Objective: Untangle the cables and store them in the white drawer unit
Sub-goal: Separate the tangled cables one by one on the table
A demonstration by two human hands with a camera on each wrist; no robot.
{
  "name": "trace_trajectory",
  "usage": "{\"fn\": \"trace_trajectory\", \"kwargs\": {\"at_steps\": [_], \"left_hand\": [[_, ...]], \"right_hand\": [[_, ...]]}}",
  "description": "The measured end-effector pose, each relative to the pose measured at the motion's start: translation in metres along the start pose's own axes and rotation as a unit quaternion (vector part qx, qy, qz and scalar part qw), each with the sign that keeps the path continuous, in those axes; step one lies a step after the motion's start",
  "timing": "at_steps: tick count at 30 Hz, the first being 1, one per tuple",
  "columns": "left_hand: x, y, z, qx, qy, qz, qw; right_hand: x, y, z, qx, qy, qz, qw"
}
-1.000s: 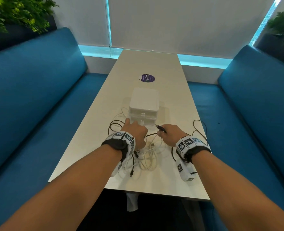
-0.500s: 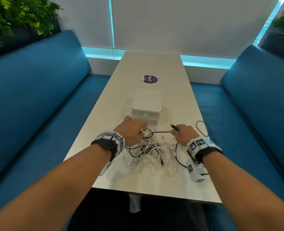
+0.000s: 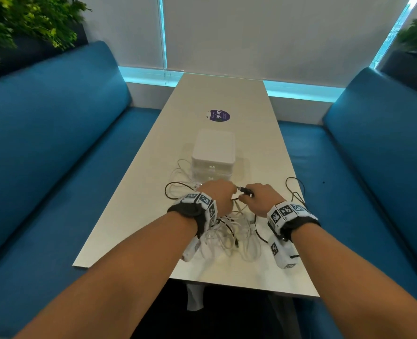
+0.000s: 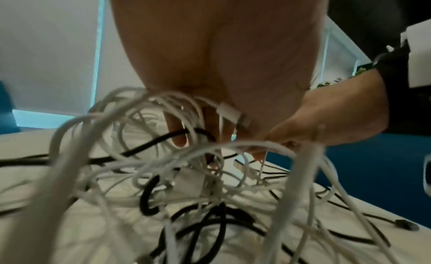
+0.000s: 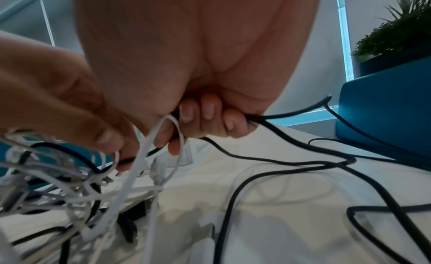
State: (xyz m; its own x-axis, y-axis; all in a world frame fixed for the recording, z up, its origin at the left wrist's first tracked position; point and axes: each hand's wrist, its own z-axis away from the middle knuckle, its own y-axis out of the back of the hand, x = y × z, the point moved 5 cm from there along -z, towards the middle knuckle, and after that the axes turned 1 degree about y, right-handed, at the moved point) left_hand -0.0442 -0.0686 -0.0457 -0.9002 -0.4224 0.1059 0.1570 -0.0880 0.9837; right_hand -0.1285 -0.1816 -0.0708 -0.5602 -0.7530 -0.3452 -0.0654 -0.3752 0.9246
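The white drawer unit (image 3: 213, 155) stands on the table with its drawers closed, just beyond my hands. A tangle of white and black cables (image 3: 229, 232) lies in front of it. My left hand (image 3: 227, 194) grips a bunch of white cables (image 4: 163, 105) with curled fingers, and a white connector (image 4: 233, 115) shows beside them. My right hand (image 3: 250, 195) holds the black cable (image 5: 279, 157) in its curled fingers (image 5: 203, 113), and the black plug (image 3: 245, 190) sticks out toward the left hand. The two hands nearly touch above the tangle.
The long white table (image 3: 222, 94) carries a round purple sticker (image 3: 219, 115) behind the drawer unit. Blue sofas (image 3: 43, 143) (image 3: 385, 148) flank both sides. A loop of black cable (image 3: 295, 189) trails toward the table's right edge.
Half a second ago my right hand was pulled away to the right with the black plug; now it is back close to the left hand. The left hand still grips the bundle.
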Motion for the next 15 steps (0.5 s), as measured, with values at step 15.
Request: {"fn": "trace_trajectory", "kwargs": {"at_steps": [15], "left_hand": [[-0.025, -0.012, 0.001, -0.052, -0.029, -0.138, 0.989]], "right_hand": [[0.03, 0.021, -0.002, 0.025, -0.067, 0.015, 0.997]]}}
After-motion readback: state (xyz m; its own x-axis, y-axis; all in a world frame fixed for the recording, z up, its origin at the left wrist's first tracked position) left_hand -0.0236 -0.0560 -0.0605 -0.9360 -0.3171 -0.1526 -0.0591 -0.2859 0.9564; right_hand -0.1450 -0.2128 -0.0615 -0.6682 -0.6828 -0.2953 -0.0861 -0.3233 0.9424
